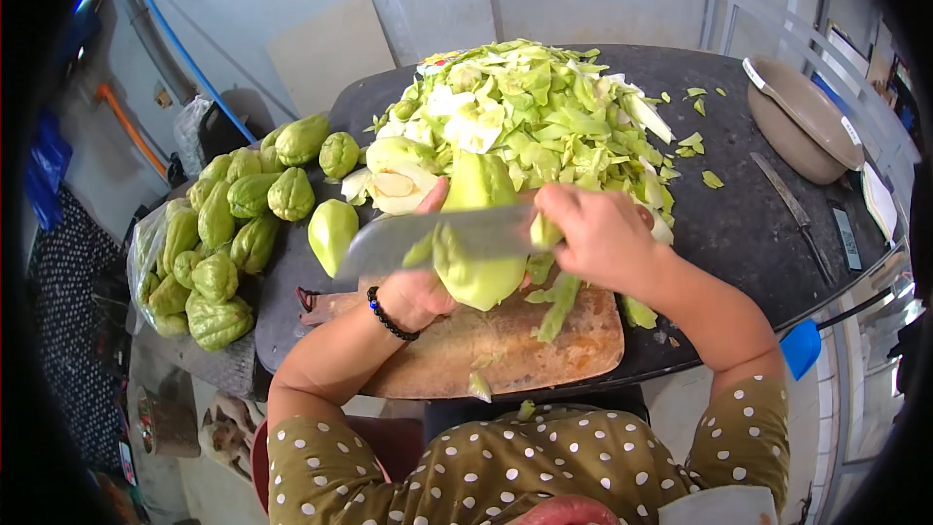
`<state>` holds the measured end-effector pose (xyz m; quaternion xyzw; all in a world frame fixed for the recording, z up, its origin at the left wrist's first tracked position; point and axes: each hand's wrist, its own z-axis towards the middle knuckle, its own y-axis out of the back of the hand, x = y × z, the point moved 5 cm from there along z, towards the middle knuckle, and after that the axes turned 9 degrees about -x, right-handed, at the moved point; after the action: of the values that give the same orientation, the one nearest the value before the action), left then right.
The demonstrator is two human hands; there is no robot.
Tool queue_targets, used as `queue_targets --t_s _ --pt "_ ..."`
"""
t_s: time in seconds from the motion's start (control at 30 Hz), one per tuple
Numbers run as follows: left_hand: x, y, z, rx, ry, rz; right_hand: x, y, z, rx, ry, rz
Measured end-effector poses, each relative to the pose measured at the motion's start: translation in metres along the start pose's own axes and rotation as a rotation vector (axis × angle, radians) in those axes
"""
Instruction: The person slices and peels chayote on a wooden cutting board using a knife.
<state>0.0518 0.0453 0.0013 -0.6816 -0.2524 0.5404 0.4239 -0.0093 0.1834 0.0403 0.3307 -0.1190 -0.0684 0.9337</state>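
Observation:
A pale green chayote [481,281] with partly peeled sides rests in my left hand [423,292], above a wooden cutting board [466,357]. My right hand [605,233] grips a broad knife [444,237]. Its blurred blade crosses in front of the chayote, with a strip of peel [419,254] against it. Green peel [561,306] lies on the board below. Left of the blade sits a peeled chayote [333,233]. Just beyond my hands, a cut chayote half [397,186] shows its pale seed. The blade hides part of my left fingers.
Unpeeled chayotes [219,233] crowd the left, some in a clear plastic bag [142,262]. A tall heap of peelings [539,109] covers the dark table [729,233] behind. At right are a brown basin [794,117], a second knife [791,204] and a phone [845,237].

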Motion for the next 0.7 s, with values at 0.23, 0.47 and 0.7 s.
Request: queue_targets --t_s 0.23,0.47,0.7 --pt "-0.001 -0.003 0.001 -0.118 -0.058 0.092 -0.020 -0.002 -0.003 -0.011 -0.025 -0.044" --pt "-0.003 0.001 -0.008 -0.190 -0.090 0.046 -0.021 -0.002 -0.001 0.006 -0.045 -0.078" --pt "-0.003 -0.009 -0.005 -0.053 -0.086 0.010 -0.073 0.003 -0.004 0.061 -0.390 -0.174"
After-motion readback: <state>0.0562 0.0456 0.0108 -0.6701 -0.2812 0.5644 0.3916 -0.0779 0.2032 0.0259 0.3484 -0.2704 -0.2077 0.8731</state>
